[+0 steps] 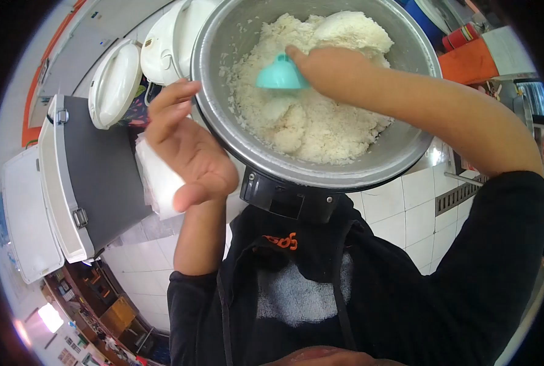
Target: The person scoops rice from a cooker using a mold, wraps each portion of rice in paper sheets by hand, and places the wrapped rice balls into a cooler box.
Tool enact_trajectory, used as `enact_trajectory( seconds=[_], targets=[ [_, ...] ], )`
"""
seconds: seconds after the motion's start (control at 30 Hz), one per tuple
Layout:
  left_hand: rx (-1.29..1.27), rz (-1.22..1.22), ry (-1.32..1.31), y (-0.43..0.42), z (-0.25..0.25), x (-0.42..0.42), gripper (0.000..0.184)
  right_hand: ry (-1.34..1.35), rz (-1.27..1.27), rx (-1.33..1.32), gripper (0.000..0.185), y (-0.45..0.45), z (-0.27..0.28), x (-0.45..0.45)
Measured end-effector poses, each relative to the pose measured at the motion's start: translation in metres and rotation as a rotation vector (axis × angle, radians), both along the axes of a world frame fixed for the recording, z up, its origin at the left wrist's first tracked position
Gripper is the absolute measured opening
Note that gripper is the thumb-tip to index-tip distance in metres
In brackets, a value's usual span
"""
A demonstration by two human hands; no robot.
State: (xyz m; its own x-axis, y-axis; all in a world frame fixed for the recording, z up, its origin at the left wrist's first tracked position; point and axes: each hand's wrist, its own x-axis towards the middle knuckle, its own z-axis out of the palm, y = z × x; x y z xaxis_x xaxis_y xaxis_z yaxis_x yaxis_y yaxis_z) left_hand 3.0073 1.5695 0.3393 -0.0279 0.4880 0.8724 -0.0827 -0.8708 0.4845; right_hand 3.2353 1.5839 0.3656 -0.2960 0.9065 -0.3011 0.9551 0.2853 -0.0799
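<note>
A big metal pot [223, 125], set in a dark-cased rice cooker, holds a large heap of cooked white rice [327, 131]. My right hand [317, 67] reaches over the rim into it, its fingers closed on a teal plastic scoop [282, 74]. The rounded scoop is slightly blurred and is over the rice; whether it touches the rice I cannot tell. My left hand [192, 152] is raised at the pot's left rim, palm up, fingers spread and holding nothing.
A white rice cooker with its lid up [116, 85] stands to the left. Nearer are a grey-and-white latched cool box [95, 171] and clear plastic bags [162, 177]. At the right back are an orange block-like object [467, 64] and a red cylindrical container [460, 38]. A floor drain [458, 195] lies below.
</note>
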Motion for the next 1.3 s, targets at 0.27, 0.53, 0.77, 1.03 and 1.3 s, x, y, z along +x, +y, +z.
enact_trajectory(
  seconds=[0.27,0.53,0.77,1.03,1.3],
  targets=[
    [-0.013,0.092,0.124,-0.001,-0.003,0.006,0.102,-0.086,0.258,-0.221,0.049,-0.018,-0.017,-0.01],
    [0.011,0.127,0.184,-0.001,0.0,0.006,0.103,0.038,0.094,-0.489,0.045,-0.054,0.007,0.0],
    [-0.004,0.146,0.139,-0.003,-0.001,0.007,0.102,0.059,0.073,-0.363,0.046,-0.073,0.053,0.004],
    [0.002,0.187,0.145,0.0,0.0,0.004,0.095,0.284,-0.028,-0.233,0.045,-0.087,0.078,0.032],
    [-0.761,0.428,0.948,0.078,-0.086,-0.212,0.05,0.93,-0.577,-0.353,0.017,-0.09,0.083,0.056]
  ],
)
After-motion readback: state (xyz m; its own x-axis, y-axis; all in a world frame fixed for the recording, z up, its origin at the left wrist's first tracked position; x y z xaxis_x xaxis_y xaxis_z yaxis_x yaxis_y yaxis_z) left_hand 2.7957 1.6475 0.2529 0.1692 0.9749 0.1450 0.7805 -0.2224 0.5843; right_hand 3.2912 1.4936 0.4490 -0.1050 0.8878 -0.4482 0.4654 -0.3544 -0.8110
